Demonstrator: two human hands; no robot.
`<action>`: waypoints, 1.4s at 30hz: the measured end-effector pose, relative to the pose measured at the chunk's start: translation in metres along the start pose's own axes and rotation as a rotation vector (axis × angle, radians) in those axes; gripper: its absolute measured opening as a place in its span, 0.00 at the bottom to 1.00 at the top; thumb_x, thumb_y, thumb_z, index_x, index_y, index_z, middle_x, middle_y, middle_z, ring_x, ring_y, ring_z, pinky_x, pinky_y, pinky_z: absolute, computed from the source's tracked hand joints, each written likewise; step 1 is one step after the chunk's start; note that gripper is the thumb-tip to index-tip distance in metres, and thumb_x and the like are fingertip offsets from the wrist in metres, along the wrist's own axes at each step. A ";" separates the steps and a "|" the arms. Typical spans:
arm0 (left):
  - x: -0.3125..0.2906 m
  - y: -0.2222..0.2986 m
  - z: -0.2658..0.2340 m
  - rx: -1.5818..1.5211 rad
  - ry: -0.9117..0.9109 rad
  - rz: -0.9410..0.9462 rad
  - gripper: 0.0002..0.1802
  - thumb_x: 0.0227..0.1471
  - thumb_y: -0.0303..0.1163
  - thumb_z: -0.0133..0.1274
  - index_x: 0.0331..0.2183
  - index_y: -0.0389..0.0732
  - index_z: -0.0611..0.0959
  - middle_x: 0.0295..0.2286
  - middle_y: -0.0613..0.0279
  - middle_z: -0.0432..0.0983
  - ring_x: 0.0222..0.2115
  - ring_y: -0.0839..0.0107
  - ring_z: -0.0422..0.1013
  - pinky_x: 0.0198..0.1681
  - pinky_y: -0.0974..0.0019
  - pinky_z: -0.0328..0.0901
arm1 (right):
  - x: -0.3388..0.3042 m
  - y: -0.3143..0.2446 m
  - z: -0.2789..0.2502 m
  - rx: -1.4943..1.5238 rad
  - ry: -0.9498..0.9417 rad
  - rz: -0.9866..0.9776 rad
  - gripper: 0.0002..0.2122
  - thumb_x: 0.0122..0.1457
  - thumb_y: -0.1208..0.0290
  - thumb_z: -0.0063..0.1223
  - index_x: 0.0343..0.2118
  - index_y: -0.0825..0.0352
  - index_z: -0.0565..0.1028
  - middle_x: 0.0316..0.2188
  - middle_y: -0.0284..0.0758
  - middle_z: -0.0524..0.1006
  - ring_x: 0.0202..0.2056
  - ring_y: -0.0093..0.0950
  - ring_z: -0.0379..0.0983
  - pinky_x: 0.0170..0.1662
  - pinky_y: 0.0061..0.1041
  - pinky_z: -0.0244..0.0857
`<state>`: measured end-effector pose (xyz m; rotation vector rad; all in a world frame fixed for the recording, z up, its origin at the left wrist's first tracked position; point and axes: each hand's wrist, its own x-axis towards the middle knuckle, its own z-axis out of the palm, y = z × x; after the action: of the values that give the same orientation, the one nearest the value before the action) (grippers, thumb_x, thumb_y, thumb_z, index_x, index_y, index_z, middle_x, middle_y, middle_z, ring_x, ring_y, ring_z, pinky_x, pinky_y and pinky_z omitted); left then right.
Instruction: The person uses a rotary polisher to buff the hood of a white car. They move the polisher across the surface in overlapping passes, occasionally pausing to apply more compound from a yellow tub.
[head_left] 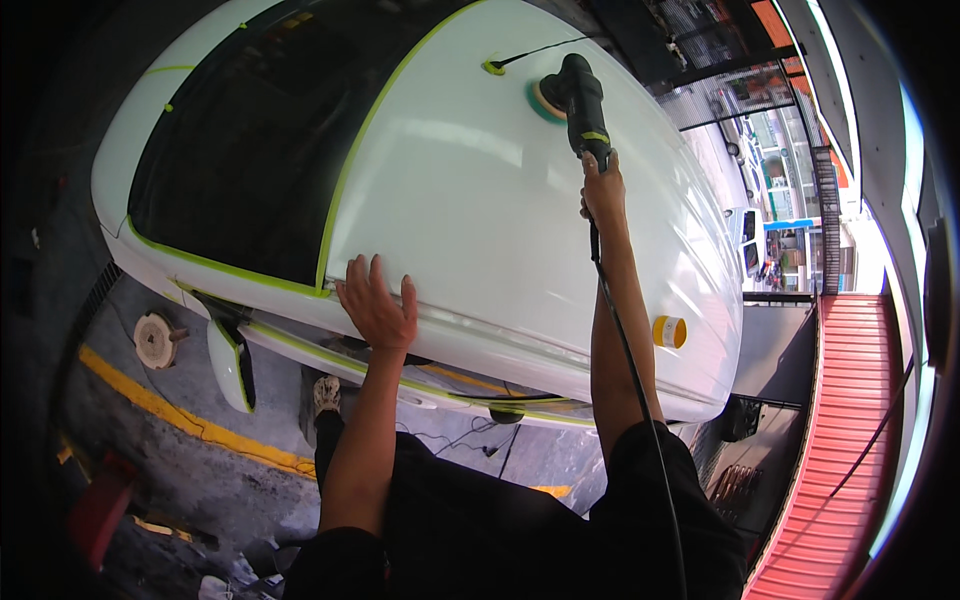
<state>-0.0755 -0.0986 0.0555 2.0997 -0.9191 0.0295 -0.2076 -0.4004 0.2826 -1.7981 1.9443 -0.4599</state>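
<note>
Stretched out over the white car roof (450, 200), my right hand (604, 188) is wrapped round the handle of a black car polisher (582, 105). The polisher's green-edged pad (545, 102) sits against the roof, close to the antenna base (493, 67). A black cord (632, 365) runs from the handle back along my right arm. My left hand (380, 306) lies with fingers spread on the roof edge, beside the corner of the dark windshield (250, 150). Yellow-green masking tape (352, 160) lines the windshield's border.
A yellow tub (669, 332) rests on the roof to the right of my right forearm. Below at left are the taped side mirror (230, 365) and a round stool (156, 340) on the grey floor. Cables (465, 440) trail across the floor beside the car.
</note>
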 end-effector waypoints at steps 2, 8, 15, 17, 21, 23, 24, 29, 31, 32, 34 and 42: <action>0.001 0.001 0.002 -0.006 0.001 0.003 0.34 0.65 0.50 0.53 0.62 0.37 0.73 0.62 0.40 0.66 0.66 0.42 0.61 0.70 0.31 0.49 | -0.002 0.001 0.000 0.021 0.015 -0.009 0.38 0.72 0.51 0.52 0.77 0.61 0.51 0.20 0.32 0.71 0.16 0.23 0.67 0.18 0.27 0.64; 0.003 0.000 -0.001 -0.003 0.008 0.007 0.34 0.64 0.49 0.53 0.62 0.37 0.73 0.62 0.40 0.66 0.65 0.41 0.61 0.70 0.31 0.49 | -0.021 0.002 0.010 -0.112 -0.021 -0.063 0.37 0.73 0.50 0.49 0.77 0.62 0.51 0.29 0.40 0.79 0.22 0.29 0.75 0.21 0.32 0.73; -0.002 -0.003 0.001 -0.005 0.003 -0.001 0.33 0.65 0.48 0.54 0.63 0.38 0.72 0.63 0.43 0.65 0.67 0.44 0.60 0.71 0.31 0.47 | -0.031 0.009 -0.002 -0.120 -0.051 -0.037 0.37 0.73 0.49 0.49 0.77 0.63 0.50 0.31 0.43 0.81 0.23 0.31 0.77 0.20 0.34 0.74; 0.001 -0.001 0.001 -0.018 0.018 -0.001 0.33 0.65 0.48 0.53 0.63 0.38 0.72 0.63 0.43 0.66 0.67 0.44 0.60 0.71 0.32 0.47 | -0.039 0.014 -0.008 -0.128 -0.072 -0.060 0.37 0.73 0.49 0.48 0.77 0.63 0.50 0.30 0.43 0.81 0.22 0.32 0.77 0.20 0.33 0.74; 0.003 0.000 0.001 0.005 0.011 -0.009 0.34 0.64 0.49 0.54 0.63 0.38 0.72 0.62 0.43 0.66 0.67 0.45 0.60 0.71 0.33 0.47 | -0.062 0.025 -0.006 -0.115 -0.060 -0.039 0.38 0.73 0.46 0.47 0.77 0.63 0.49 0.30 0.44 0.82 0.22 0.33 0.78 0.20 0.33 0.73; 0.002 0.002 0.000 0.013 0.008 -0.014 0.34 0.64 0.49 0.54 0.63 0.38 0.72 0.62 0.43 0.66 0.67 0.45 0.60 0.71 0.33 0.47 | -0.074 0.025 -0.004 -0.109 -0.036 0.012 0.38 0.74 0.48 0.46 0.77 0.64 0.49 0.31 0.46 0.82 0.22 0.34 0.78 0.21 0.33 0.74; 0.000 0.003 0.000 0.017 0.003 -0.018 0.34 0.64 0.49 0.54 0.63 0.38 0.73 0.62 0.44 0.66 0.67 0.45 0.60 0.71 0.33 0.47 | -0.080 0.025 0.000 -0.085 -0.015 0.028 0.37 0.74 0.49 0.46 0.77 0.65 0.49 0.32 0.46 0.82 0.23 0.35 0.79 0.21 0.34 0.74; -0.001 0.001 0.003 -0.008 0.013 -0.010 0.34 0.63 0.48 0.55 0.62 0.36 0.73 0.62 0.39 0.66 0.66 0.42 0.61 0.70 0.31 0.47 | -0.106 0.023 0.008 -0.031 0.020 0.091 0.36 0.75 0.51 0.45 0.76 0.65 0.47 0.36 0.51 0.83 0.24 0.40 0.80 0.23 0.37 0.75; 0.000 0.003 0.002 -0.006 0.020 -0.001 0.34 0.63 0.48 0.55 0.62 0.36 0.73 0.61 0.39 0.67 0.66 0.42 0.61 0.71 0.31 0.47 | -0.110 0.027 0.009 -0.051 0.015 0.089 0.36 0.75 0.50 0.45 0.76 0.64 0.47 0.38 0.54 0.83 0.28 0.44 0.82 0.27 0.41 0.76; 0.000 0.004 0.002 -0.006 0.023 0.005 0.34 0.63 0.48 0.54 0.62 0.36 0.73 0.61 0.40 0.67 0.66 0.42 0.61 0.71 0.31 0.47 | -0.110 0.030 0.009 -0.068 0.008 0.074 0.36 0.75 0.50 0.45 0.76 0.64 0.48 0.39 0.55 0.83 0.31 0.47 0.83 0.31 0.43 0.77; 0.000 0.005 0.001 0.007 0.030 0.017 0.33 0.64 0.48 0.54 0.62 0.37 0.73 0.61 0.41 0.67 0.66 0.43 0.61 0.71 0.32 0.47 | -0.114 0.035 0.011 -0.094 -0.017 0.048 0.36 0.75 0.49 0.45 0.76 0.62 0.48 0.41 0.57 0.83 0.37 0.52 0.84 0.37 0.47 0.77; 0.000 -0.002 0.004 0.093 0.038 0.030 0.32 0.65 0.47 0.54 0.62 0.38 0.72 0.61 0.46 0.68 0.66 0.48 0.62 0.71 0.33 0.48 | -0.119 0.052 -0.010 -0.130 -0.084 -0.017 0.35 0.73 0.48 0.46 0.75 0.63 0.54 0.44 0.58 0.83 0.43 0.57 0.82 0.47 0.51 0.75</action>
<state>-0.0753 -0.1012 0.0515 2.1631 -0.9427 0.1298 -0.2511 -0.2776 0.2759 -1.8837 1.9415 -0.2646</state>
